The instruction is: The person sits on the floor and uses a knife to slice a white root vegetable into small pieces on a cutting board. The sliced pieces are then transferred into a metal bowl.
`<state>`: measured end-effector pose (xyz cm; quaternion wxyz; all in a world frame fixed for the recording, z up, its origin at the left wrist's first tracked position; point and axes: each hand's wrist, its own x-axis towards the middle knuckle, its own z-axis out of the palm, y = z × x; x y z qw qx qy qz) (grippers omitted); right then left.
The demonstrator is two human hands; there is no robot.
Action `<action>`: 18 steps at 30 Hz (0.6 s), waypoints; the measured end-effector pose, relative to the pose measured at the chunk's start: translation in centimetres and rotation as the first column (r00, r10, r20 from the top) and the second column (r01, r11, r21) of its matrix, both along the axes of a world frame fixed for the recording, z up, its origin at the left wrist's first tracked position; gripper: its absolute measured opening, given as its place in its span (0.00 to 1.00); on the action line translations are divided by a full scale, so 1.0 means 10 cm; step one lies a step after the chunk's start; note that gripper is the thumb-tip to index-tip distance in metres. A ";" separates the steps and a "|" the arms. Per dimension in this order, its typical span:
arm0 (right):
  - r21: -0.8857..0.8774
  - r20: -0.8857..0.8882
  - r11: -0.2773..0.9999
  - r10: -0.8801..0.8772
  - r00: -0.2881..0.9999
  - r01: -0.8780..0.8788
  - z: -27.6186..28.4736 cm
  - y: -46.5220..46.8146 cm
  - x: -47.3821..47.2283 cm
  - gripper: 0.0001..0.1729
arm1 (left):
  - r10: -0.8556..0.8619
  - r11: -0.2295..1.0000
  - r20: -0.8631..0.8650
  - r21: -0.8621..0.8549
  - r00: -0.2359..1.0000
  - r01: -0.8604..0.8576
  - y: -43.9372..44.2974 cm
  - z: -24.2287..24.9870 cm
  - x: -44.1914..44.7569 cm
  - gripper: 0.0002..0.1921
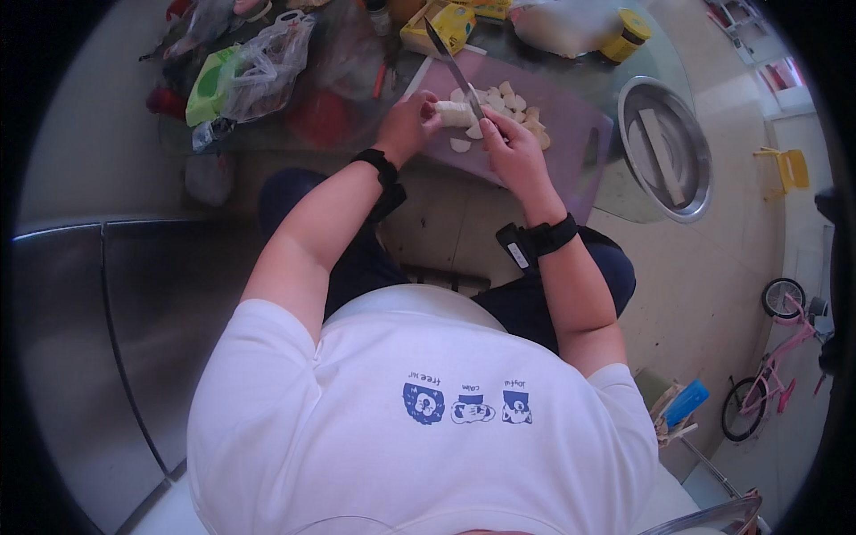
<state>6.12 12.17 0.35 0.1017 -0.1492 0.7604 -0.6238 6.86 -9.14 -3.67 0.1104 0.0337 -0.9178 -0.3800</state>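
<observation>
A purple cutting board (568, 154) lies before me on the glass table. My left hand (413, 127) grips one end of a peeled pale root vegetable (453, 114), possibly Chinese yam, lying on the board. My right hand (515, 147) is closed on the handle of a kitchen knife (449, 61). Its blade points away from me and stands at the right end of the root. Pale slices (511, 100) are heaped on the board beyond and to the right of the knife. One slice (460, 145) lies apart, closer to me.
On the right, a steel basin (699, 194) holds another long pale piece (661, 157). A yellow box (441, 27) and a yellow-lidded jar (626, 35) stand behind the board. Plastic bags (274, 67) and a green packet (208, 90) crowd the left. A red-handled tool (380, 81) lies near my left hand.
</observation>
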 end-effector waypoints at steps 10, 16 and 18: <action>0.280 -0.394 0.922 -0.142 0.908 0.266 0.25 0.55 0.01 0.20 | 0.076 0.983 -0.467 -0.112 0.881 -0.144 0.34 0.69 -0.16 0.14; 0.412 -0.524 0.797 -0.189 0.830 0.442 0.55 1.20 0.00 0.21 | -0.376 0.906 -0.347 -0.331 0.859 0.262 1.15 1.37 -0.59 0.19; 0.449 -0.550 0.754 -0.190 0.814 0.479 0.63 1.47 0.00 0.20 | -0.484 0.839 -0.164 -0.366 0.860 0.402 1.52 1.49 -0.68 0.23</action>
